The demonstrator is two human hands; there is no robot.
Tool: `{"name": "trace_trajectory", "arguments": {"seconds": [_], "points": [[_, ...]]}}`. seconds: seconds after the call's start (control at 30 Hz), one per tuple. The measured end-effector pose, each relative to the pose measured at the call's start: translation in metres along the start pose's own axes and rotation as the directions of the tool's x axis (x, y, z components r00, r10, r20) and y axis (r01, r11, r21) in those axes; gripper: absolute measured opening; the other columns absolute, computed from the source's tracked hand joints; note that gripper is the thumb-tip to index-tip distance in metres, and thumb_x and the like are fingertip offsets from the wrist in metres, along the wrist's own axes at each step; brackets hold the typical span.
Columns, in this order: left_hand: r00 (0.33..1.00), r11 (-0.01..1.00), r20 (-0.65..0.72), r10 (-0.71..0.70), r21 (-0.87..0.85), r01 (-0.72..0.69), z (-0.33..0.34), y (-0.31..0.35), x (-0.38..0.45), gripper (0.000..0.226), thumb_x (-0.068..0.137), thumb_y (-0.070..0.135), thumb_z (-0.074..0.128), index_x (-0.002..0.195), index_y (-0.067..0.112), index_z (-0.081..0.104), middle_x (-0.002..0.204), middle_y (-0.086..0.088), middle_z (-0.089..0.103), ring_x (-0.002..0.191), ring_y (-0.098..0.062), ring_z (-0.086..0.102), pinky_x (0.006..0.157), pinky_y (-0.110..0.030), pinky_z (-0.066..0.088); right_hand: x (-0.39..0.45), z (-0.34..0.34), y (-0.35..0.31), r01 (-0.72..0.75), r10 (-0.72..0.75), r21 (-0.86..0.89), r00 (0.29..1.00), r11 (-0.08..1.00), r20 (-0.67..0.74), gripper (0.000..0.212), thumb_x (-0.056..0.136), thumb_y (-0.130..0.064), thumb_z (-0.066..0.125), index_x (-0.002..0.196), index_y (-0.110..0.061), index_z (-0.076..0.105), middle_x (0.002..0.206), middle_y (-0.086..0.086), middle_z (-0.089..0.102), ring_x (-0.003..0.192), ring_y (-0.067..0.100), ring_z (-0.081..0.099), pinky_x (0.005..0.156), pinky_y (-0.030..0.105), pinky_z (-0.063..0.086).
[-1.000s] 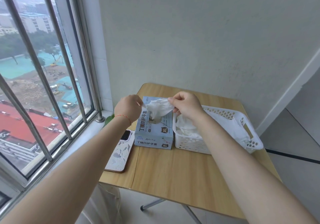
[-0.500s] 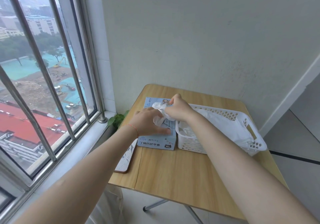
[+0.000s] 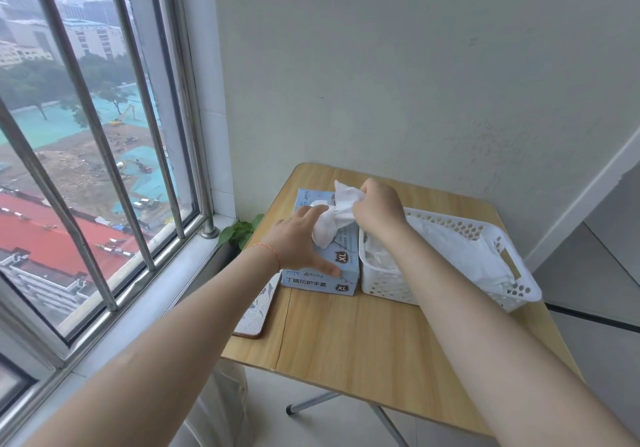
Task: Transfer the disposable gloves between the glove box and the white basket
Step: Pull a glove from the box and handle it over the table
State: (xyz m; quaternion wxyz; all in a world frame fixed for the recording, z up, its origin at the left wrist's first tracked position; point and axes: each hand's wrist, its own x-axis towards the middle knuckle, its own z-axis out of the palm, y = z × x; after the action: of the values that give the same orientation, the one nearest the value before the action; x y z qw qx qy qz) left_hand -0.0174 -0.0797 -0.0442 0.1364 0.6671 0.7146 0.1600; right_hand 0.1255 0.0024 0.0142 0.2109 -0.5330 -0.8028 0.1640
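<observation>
A light blue glove box (image 3: pixel 341 270) marked XL lies on the wooden table (image 3: pixel 363 335), with the white basket (image 3: pixel 450 294) right beside it. My left hand (image 3: pixel 298 242) lies flat on the box top, fingers spread and straight. My right hand (image 3: pixel 377 211) grips a crumpled white glove (image 3: pixel 334 219) just above the box opening. The glove's lower end hangs at the opening. Several more white gloves (image 3: pixel 460 252) are heaped in the basket.
A phone in a patterned case (image 3: pixel 258 311) lies at the table's left edge, partly under my left forearm. A small green plant (image 3: pixel 240 232) sits by the windowsill. The barred window is to the left, a plain wall behind the table.
My left hand has dropped from holding the glove onto the box top and now lies flat. My right hand has stayed over the box opening, still holding the glove.
</observation>
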Motion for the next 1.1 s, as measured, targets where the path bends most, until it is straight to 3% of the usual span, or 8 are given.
{"name": "trace_trajectory", "arguments": {"seconds": [0.2,0.3,0.43,0.57,0.67,0.8,0.9,1.1], "points": [[0.999,0.999,0.037,-0.015,0.048,0.014,-0.003,0.004,0.002,0.124,0.052,0.072,0.081,0.152,0.034,0.018,0.153,0.004,0.03,0.13,-0.022,0.045,0.109,-0.04,0.035,-0.001,-0.019,-0.006,-0.056,0.064,0.371,0.998,0.927,-0.009,0.013,0.091,-0.005,0.039,0.082,-0.014,0.04,0.079,-0.002,0.042,0.067,0.015,0.037,0.052,0.025,0.027],[0.998,0.998,0.053,-0.029,0.055,0.026,-0.005,0.006,0.003,0.122,0.051,0.073,0.08,0.152,0.037,0.02,0.155,0.005,0.028,0.133,-0.022,0.043,0.113,-0.044,0.03,-0.005,-0.027,-0.014,-0.087,0.074,0.519,0.996,0.851,0.045,0.028,0.088,-0.021,0.056,0.071,-0.019,0.034,0.068,-0.006,0.034,0.061,0.014,0.032,0.053,0.027,0.025],[0.995,0.996,0.093,-0.044,0.081,0.036,-0.01,0.011,0.002,0.12,0.055,0.073,0.079,0.152,0.035,0.021,0.155,0.005,0.029,0.136,-0.022,0.039,0.115,-0.046,0.025,-0.01,-0.025,-0.013,0.014,0.002,0.454,0.999,0.891,-0.034,0.042,0.084,-0.019,0.057,0.059,-0.02,0.025,0.05,-0.01,0.033,0.052,0.014,0.023,0.05,0.029,0.017],[0.987,0.987,0.14,-0.085,0.147,0.064,-0.014,0.012,0.005,0.111,0.055,0.077,0.075,0.145,0.026,0.036,0.144,0.002,0.042,0.129,-0.022,0.044,0.111,-0.046,0.029,-0.013,-0.027,-0.011,0.073,0.023,0.467,0.98,0.881,-0.196,0.045,0.096,-0.027,0.047,0.061,-0.021,0.02,0.057,-0.003,0.021,0.053,0.014,0.02,0.051,0.032,0.016],[0.991,0.986,0.092,-0.097,0.143,0.083,-0.009,0.013,0.005,0.121,0.051,0.078,0.077,0.145,0.02,0.03,0.142,-0.001,0.042,0.122,-0.023,0.05,0.109,-0.043,0.033,-0.013,-0.03,-0.004,0.045,0.052,0.413,0.974,0.91,-0.22,0.042,0.099,-0.028,0.04,0.063,-0.019,0.02,0.059,-0.003,0.022,0.054,0.015,0.021,0.052,0.033,0.017],[0.993,0.971,-0.094,0.074,0.235,-0.05,-0.005,0.016,0.002,0.131,0.051,0.075,0.079,0.152,0.03,0.01,0.155,-0.005,0.02,0.133,-0.03,0.04,0.11,-0.046,0.032,-0.012,-0.031,0.008,-0.016,0.067,0.301,0.985,0.953,-0.159,0.038,0.098,-0.023,0.038,0.064,-0.019,0.021,0.06,-0.001,0.024,0.055,0.018,0.022,0.052,0.033,0.015],[0.97,0.907,-0.104,0.222,0.386,-0.166,-0.004,0.017,0.005,0.119,0.058,0.079,0.071,0.152,0.026,0.023,0.16,0.004,0.019,0.148,-0.021,0.017,0.118,-0.047,0.021,-0.011,-0.032,0.01,-0.011,0.053,0.265,0.987,0.964,-0.149,0.038,0.095,-0.021,0.041,0.062,-0.018,0.022,0.058,0.0,0.025,0.054,0.018,0.023,0.052,0.032,0.015],[0.999,0.961,0.038,0.027,0.273,-0.037,-0.007,0.015,0.007,0.112,0.056,0.082,0.069,0.146,0.023,0.035,0.143,0.006,0.047,0.122,-0.018,0.051,0.112,-0.037,0.027,-0.016,-0.043,-0.003,0.143,-0.009,0.364,0.938,0.92,-0.346,0.045,0.1,-0.022,0.042,0.062,-0.018,0.019,0.058,-0.004,0.023,0.053,0.012,0.02,0.05,0.03,0.016]]}}
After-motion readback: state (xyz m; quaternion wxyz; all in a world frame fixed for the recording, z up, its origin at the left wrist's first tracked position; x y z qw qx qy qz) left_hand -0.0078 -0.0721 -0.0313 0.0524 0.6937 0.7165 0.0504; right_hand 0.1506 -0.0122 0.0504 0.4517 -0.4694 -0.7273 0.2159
